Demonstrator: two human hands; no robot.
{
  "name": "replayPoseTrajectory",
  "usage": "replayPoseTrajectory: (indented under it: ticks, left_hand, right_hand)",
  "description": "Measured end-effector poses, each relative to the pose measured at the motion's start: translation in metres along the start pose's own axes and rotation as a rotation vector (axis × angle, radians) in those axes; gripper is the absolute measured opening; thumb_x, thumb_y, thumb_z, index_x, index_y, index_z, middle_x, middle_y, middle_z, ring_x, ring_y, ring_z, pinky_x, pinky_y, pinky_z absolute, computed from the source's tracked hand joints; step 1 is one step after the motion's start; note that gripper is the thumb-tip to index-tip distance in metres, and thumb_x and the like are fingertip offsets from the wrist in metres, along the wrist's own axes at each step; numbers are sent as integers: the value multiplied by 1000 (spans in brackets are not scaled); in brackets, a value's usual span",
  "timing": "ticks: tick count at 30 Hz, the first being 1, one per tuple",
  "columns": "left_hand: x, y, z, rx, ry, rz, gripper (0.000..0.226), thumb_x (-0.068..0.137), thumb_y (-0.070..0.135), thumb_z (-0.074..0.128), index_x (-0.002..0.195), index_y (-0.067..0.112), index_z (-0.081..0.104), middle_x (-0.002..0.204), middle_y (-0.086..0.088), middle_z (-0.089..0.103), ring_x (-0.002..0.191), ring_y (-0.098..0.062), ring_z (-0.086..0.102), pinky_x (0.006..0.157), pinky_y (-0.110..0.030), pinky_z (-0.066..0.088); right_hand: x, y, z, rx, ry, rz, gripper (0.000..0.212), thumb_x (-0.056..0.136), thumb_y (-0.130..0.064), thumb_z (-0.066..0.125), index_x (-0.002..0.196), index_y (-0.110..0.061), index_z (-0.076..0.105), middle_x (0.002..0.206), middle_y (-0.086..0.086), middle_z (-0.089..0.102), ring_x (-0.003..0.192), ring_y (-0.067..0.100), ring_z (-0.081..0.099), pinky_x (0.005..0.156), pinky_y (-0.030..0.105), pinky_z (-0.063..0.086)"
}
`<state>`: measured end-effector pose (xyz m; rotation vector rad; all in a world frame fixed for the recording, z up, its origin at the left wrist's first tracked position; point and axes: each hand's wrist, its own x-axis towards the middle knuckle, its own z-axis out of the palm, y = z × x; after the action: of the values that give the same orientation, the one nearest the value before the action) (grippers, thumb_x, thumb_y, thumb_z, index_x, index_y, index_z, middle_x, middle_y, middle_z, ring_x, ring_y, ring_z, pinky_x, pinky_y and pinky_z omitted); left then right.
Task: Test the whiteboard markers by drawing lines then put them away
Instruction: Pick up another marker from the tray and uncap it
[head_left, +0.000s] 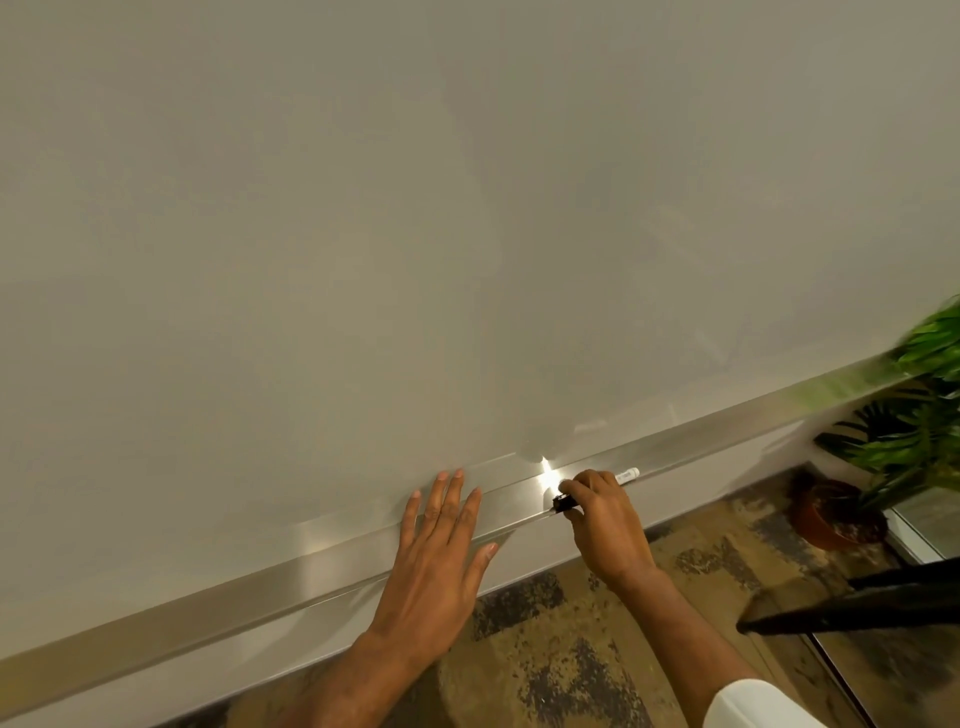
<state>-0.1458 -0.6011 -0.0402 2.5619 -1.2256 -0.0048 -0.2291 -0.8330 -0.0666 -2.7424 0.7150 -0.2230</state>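
Our left hand (441, 545) flat, fingers straight, over tray (234, 608) | right hand (605, 525), its 3 o'clock, grips marker (627, 474) (along tray)

No readable text, label, brand or number. Small dark marks on the white barrel of the marker (628, 474), where it sticks out past the knuckles of the right hand (605, 519): too small and blurred to make out.
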Motion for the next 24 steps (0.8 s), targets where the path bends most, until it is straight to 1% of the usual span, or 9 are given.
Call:
replayPoseTrajectory:
  ticks: [2, 6, 10, 12, 14, 17, 20, 22, 24]
  left_hand:
    - [0, 0, 0, -4, 2, 1, 62, 108, 55, 23, 162, 24, 21, 172, 0, 9, 159, -18, 2, 122, -47, 8]
    - [0, -1, -2, -30, 10, 4, 62, 108, 56, 20, 161, 24, 23, 171, 1, 11, 159, -16, 2, 123, -46, 9]
    - [1, 2, -10, -135, 55, -7, 60, 108, 55, 21, 161, 26, 24, 171, 7, 12, 158, -10, 1, 129, -45, 9]
    - [1, 6, -20, -243, 96, -31, 56, 107, 53, 27, 158, 30, 28, 168, 11, 18, 157, -5, 4, 129, -39, 9]
    - [3, 13, -33, -374, 124, -91, 51, 106, 54, 32, 154, 36, 32, 164, 17, 26, 154, 2, 8, 127, -28, 9]
    - [6, 25, -61, -633, 129, -262, 47, 100, 57, 46, 146, 46, 42, 153, 26, 39, 146, 9, 25, 117, -12, 20]
    - [9, 32, -91, -891, 196, -358, 49, 92, 49, 60, 141, 40, 55, 140, 30, 51, 133, 13, 44, 104, -2, 33]
    - [9, 33, -111, -993, 225, -387, 49, 90, 46, 65, 137, 34, 61, 136, 25, 60, 129, 10, 52, 101, -4, 39]
    - [6, 32, -130, -1028, 254, -397, 46, 88, 45, 68, 133, 34, 65, 130, 22, 66, 125, 6, 58, 105, -14, 45]
  right_hand:
    - [-2, -1, -2, 69, 4, -5, 33, 87, -16, 75, 119, -19, 69, 117, -2, 64, 107, 15, 59, 92, 25, 51]
    - [-7, -2, -2, 157, 2, -28, 29, 90, -20, 72, 118, -22, 67, 119, -4, 65, 105, 12, 61, 94, 23, 50]
    - [-12, -9, -1, 243, 43, -54, 30, 90, -20, 71, 120, -22, 67, 120, -4, 66, 104, 12, 63, 94, 23, 52]
    - [-14, -21, -4, 295, 99, -62, 31, 90, -18, 71, 120, -23, 66, 119, -6, 65, 104, 10, 63, 94, 19, 51]
    - [-15, -38, -10, 351, 162, -87, 32, 90, -17, 72, 121, -23, 66, 119, -8, 64, 106, 8, 61, 95, 16, 50]
    - [-17, -73, -25, 466, 232, -143, 32, 91, -17, 71, 123, -21, 65, 119, -8, 64, 108, 6, 60, 95, 22, 52]
    - [-22, -111, -46, 534, 300, -176, 30, 92, -18, 70, 122, -20, 65, 118, -8, 65, 106, 4, 60, 93, 21, 52]
    - [-26, -135, -63, 559, 347, -198, 27, 93, -20, 67, 120, -19, 66, 116, -7, 65, 103, 4, 60, 90, 20, 53]
    - [-31, -158, -80, 590, 384, -227, 25, 94, -22, 64, 119, -19, 67, 115, -8, 65, 102, 3, 60, 88, 19, 53]
